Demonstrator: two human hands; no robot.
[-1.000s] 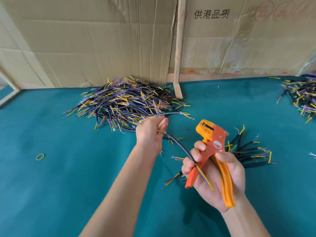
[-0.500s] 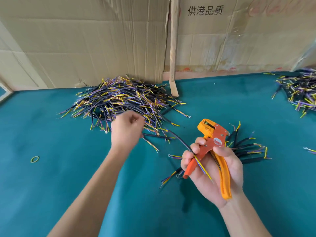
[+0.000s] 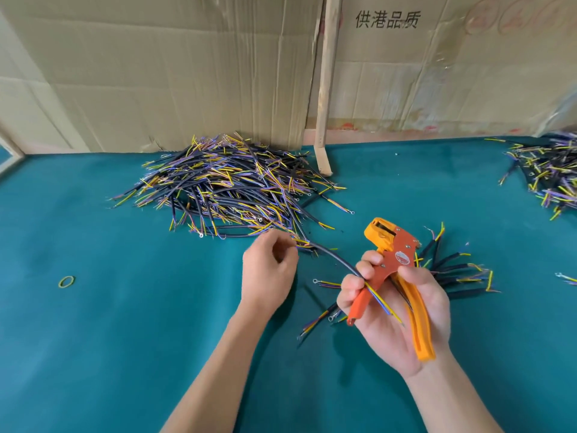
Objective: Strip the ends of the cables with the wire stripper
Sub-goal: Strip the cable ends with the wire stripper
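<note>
Orange wire stripper point(image 3: 394, 276) and cable point(image 3: 335, 257) gripped by right hand point(image 3: 396, 310).

The cable pile point(image 3: 548, 173) at the table's point(image 3: 109, 354) far right corner is cut off by the picture's right edge, and a loose cable end point(image 3: 566, 278) at the right edge also runs out of view. The left hand's point(image 3: 268, 273) fingertips curl under, so whether they pinch the black cable point(image 3: 335, 259) cannot be told. The right hand point(image 3: 396, 310) hides part of the wire stripper's point(image 3: 393, 276) handles and the cable where it passes under the fingers.
</note>
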